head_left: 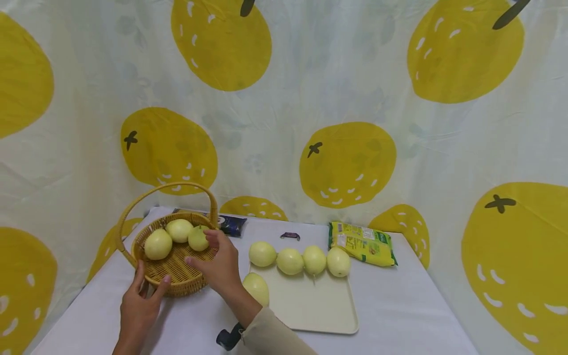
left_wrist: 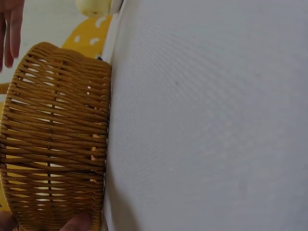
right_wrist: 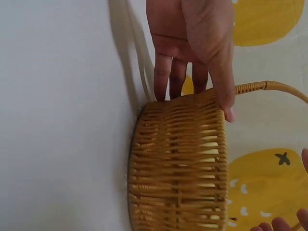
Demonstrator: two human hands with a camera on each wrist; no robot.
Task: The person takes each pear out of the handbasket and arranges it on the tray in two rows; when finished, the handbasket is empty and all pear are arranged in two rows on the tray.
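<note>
A wicker basket (head_left: 188, 286) with a tall arched handle stands at the left of the table. Three pale yellow-green pears lie inside: one pear (head_left: 158, 244) at the left, another pear (head_left: 179, 230) at the back, and a greener pear (head_left: 198, 238) at the right. My left hand (head_left: 139, 303) holds the basket's front left side, its thumb and fingers against the wicker wall. Over the right part of the basket, my right hand (head_left: 219, 264) is spread beside the greener pear. In the left wrist view, the right hand (left_wrist: 10, 31) hangs with straight fingers, holding nothing visible.
A cream tray (head_left: 310, 308) lies right of the basket. Several pears line its back edge, and one pear (head_left: 256, 290) sits at its left. Behind are a yellow-green packet (head_left: 361, 244), a small dark wrapper (head_left: 290, 236) and a dark blue packet (head_left: 232, 225). A fruit-print curtain (head_left: 275, 108) hangs behind.
</note>
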